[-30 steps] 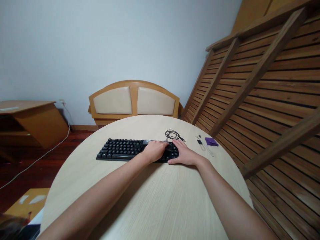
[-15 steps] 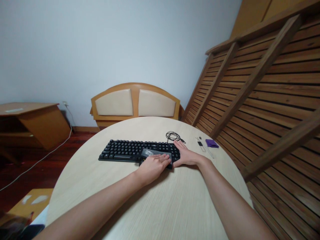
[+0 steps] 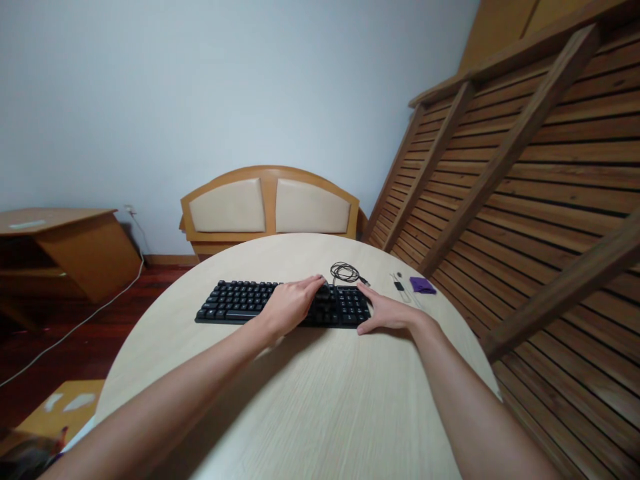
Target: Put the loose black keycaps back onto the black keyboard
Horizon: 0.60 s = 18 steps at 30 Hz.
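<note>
A black keyboard (image 3: 235,298) lies on the round pale table (image 3: 310,400). My left hand (image 3: 291,301) is closed over the middle of the keys, the fingers bent around a dark, limp piece (image 3: 324,293) that looks like cloth; most of it is hidden or blends with the keys. At the number pad end, my right hand (image 3: 387,312) grips the keyboard, thumb by the front corner and fingers by the back one. The keyboard's thin black cable (image 3: 345,271) lies coiled behind it.
Several small slender tools (image 3: 401,288) and a folded purple cloth (image 3: 423,285) lie at the table's right. A slatted wooden frame (image 3: 540,220) leans close on that side. Behind the table stands a padded headboard (image 3: 227,205); a cardboard box (image 3: 65,407) sits low at left.
My left hand has lifted from lying flat and moved up and left, bunching the dark piece. My right hand has shifted slightly right, to the keyboard's end.
</note>
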{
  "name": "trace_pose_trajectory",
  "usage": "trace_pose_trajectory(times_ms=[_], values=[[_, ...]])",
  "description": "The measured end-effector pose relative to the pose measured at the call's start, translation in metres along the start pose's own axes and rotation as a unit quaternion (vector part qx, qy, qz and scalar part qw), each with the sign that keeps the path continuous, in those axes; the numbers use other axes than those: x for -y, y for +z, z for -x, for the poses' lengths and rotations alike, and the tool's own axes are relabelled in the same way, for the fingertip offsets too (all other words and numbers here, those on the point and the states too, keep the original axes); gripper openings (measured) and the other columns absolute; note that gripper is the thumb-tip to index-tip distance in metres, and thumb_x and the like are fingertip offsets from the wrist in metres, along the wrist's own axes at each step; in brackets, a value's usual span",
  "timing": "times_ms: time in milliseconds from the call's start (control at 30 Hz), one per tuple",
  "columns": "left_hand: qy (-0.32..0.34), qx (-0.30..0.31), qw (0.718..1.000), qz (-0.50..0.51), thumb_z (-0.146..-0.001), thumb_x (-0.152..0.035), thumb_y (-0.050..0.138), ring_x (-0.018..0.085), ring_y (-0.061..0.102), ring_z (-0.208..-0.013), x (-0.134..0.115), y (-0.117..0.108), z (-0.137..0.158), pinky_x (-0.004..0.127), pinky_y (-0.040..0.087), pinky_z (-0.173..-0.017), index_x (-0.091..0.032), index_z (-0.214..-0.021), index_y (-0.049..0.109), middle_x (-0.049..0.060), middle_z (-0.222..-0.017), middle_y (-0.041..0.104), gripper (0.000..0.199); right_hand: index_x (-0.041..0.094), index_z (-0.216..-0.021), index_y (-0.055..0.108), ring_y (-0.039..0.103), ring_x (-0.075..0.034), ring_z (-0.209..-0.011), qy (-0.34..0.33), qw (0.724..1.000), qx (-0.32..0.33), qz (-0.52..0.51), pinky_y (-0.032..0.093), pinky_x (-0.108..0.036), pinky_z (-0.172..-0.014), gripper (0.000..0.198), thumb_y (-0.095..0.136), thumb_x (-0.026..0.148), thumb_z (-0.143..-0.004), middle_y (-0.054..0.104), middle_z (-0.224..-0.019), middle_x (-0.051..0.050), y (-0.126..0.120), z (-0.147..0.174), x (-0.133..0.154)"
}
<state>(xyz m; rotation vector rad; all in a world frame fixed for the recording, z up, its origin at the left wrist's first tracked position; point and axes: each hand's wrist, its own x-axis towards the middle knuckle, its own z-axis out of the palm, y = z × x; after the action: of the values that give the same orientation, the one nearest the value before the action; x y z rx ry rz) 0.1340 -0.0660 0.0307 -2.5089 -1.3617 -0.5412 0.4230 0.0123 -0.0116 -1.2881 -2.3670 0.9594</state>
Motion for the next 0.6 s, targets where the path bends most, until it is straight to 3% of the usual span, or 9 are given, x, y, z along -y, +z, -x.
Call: trace_pose_trajectory(times_ms=[100,233,400,600], values=[[-0.049,0.007,0.999,-0.016,-0.097,-0.006,0.043,0.024,0.063,-0.124,0.005,0.006,-0.029,0.038,0.054,-0.100,-0.018,-0.141,0.051,0.009,-0.145,0.056,0.046,0.020,-0.161,0.019,0.021,-0.035,-0.151,-0.002,1.000,-0.014,-0.002,0.009,-0.049,-0.125,0.135,0.092,0.048,-0.051,0.024,-0.164,-0.016,0.001,0.002,0.004],[-0.048,0.033,0.998,-0.019,-0.095,-0.004,0.046,0.024,0.070,-0.109,0.001,0.027,-0.045,0.036,0.057,-0.092,-0.018,-0.128,0.060,0.011,-0.134,0.065,0.039,0.019,-0.160,0.023,0.022,-0.034,-0.151,0.000,1.000,-0.028,0.004,0.012,-0.048,-0.124,0.133,0.092,0.050,-0.051,0.022,-0.165,-0.016,0.004,0.002,0.007],[-0.026,0.060,0.998,-0.024,-0.091,-0.001,0.050,0.025,0.073,-0.099,-0.011,0.042,-0.028,0.036,0.058,-0.086,-0.014,-0.123,0.060,0.013,-0.117,0.072,0.036,0.017,-0.158,0.028,0.023,-0.034,-0.151,-0.012,0.999,-0.042,0.015,0.014,-0.047,-0.124,0.132,0.092,0.054,-0.049,0.024,-0.164,-0.017,0.008,0.000,0.008],[0.055,0.072,0.996,-0.021,-0.091,-0.001,0.049,0.025,0.067,-0.117,-0.020,0.027,0.010,0.037,0.054,-0.100,-0.011,-0.125,0.061,0.016,-0.132,0.065,0.037,0.022,-0.156,0.035,0.030,-0.036,-0.147,-0.044,0.997,-0.056,0.020,0.017,-0.050,-0.124,0.124,0.092,0.054,-0.050,0.034,-0.160,-0.015,0.010,-0.002,0.010]])
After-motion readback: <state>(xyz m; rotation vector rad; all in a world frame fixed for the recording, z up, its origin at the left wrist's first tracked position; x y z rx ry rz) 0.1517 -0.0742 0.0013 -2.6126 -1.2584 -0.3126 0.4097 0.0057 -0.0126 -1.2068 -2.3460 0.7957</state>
